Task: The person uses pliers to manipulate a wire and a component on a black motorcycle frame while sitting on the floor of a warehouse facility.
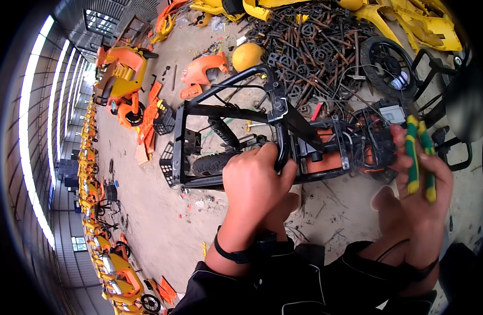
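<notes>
fingers of the left hand [257, 181] curl around a tube of the black frame [278, 107], picture centre, presumably to steady it; fingers of the right hand [417, 203] hold a green-and-yellow two-handled tool [411, 157], right of centre, handles apart.

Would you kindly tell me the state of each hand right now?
Left hand: closed around a black frame tube.
Right hand: holding a two-handled green-and-yellow tool, fingers partly curled.
</notes>
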{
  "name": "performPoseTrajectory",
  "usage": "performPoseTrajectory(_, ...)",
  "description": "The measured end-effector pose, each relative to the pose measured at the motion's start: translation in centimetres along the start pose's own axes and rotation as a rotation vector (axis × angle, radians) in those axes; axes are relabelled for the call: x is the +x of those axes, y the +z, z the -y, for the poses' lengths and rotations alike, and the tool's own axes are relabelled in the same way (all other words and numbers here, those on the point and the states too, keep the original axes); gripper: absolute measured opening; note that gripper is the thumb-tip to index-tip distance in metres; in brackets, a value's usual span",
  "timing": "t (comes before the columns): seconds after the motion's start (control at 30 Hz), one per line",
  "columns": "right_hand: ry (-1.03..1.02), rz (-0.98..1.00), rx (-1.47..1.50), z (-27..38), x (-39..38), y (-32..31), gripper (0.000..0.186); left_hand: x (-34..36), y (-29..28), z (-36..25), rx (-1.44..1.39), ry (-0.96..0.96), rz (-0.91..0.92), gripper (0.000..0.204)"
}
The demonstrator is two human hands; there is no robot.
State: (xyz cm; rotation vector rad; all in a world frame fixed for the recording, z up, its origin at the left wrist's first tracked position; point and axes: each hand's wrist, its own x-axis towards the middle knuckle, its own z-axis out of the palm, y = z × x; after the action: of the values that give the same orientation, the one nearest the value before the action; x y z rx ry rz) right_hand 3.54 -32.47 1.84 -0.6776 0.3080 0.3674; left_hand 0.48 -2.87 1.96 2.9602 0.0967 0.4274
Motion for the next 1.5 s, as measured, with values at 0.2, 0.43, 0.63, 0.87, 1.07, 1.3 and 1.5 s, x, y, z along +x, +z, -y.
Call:
performPoseTrajectory(0.2, 0.08, -0.135, -0.079, -2.8, 0.7, 0.4, 0.072, -0.3, 0.0, 0.1, -0.046, 0.042, 0.006, 0.031)
performPoseTrajectory(0.43, 0.048, -0.055, -0.208, -3.4, -0.1, 3.0, 0.085, 0.3, -0.2, 0.7, -0.121, 0.016, 0.005, 0.031)
performPoseTrajectory(0.63, 0.136, -0.156, -0.231, -3.1, -0.3, 4.6, 0.087, 0.5, -0.6, 1.1, -0.076, 0.094, 0.07, 0.033)
performPoseTrajectory(0.87, 0.223, -0.163, -0.192, -3.2, 0.1, 4.9, 0.085, 0.3, -1.2, 1.0, -0.106, 0.14, 0.115, 0.029)
performPoseTrajectory(1.07, 0.204, -0.098, -0.229, -3.2, 0.4, 5.3, 0.082, -0.4, -0.6, 1.5, -0.589, -0.033, -0.087, 0.055)
performPoseTrajectory(1.3, 0.175, 0.086, -0.121, -3.5, 1.2, 3.7, 0.086, 3.2, -0.7, -0.1, -0.473, -0.099, -0.209, 0.038)
performPoseTrajectory(1.5, 0.114, 0.109, -0.101, -3.1, 1.5, 3.0, 0.08, 4.4, 0.7, 0.6, -0.558, -0.162, -0.137, 0.033)
